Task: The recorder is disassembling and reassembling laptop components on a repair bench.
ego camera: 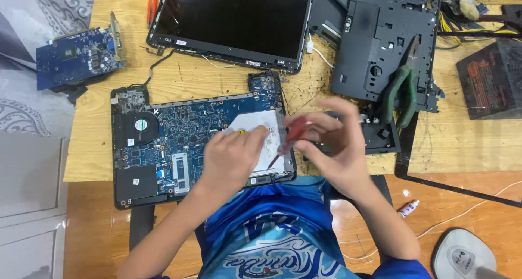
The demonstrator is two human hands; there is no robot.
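One opened laptop base (185,143) lies at the bench's (457,143) near edge, with one detached screen (234,21), one green-handled pliers (402,91) and one loose blue circuit card (79,56) further back. The left hand (231,157) rests palm-down on the base's silver drive, fingers (255,133) curled and holding nothing. The right hand (334,143) hovers just beside it, fingers pinched round one red-handled screwdriver (291,138), tip down on the drive.

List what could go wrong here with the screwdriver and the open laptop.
1. The right hand is blurred, so the red screwdriver may slip and scratch the blue circuit board.
2. The laptop base overhangs the table edge; pressure from the left hand could tip it.
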